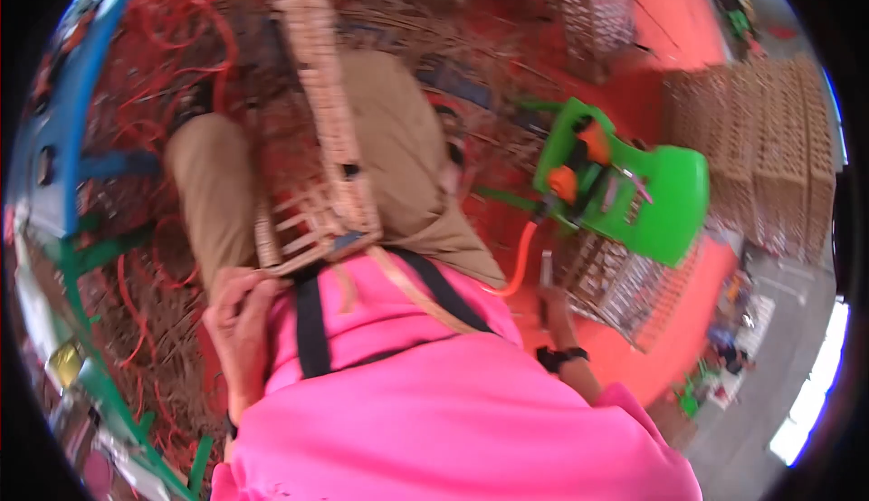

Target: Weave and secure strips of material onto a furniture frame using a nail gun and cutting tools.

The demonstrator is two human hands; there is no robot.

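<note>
A long woven wicker frame [319, 94] lies across my lap between my knees, with an open lattice [303, 216] at its near end. My left hand [240, 320] is at the near left corner of this frame, its fingers curled against the edge. A loose flat strip of cane [421, 293] trails from the frame over my pink top. Out to the right, my right hand [556, 309] is closed around a slim, greyish tool [546, 267], apart from the frame. Blur hides the tool's exact kind.
A green plastic chair [665, 202] at right holds an orange-and-black power tool [579, 162] with an orange hose [522, 257]. Woven panels [751, 148] stand beyond it, and another woven piece [625, 288] lies below. Cane scraps [398, 39] and red tubing [226, 39] litter the floor.
</note>
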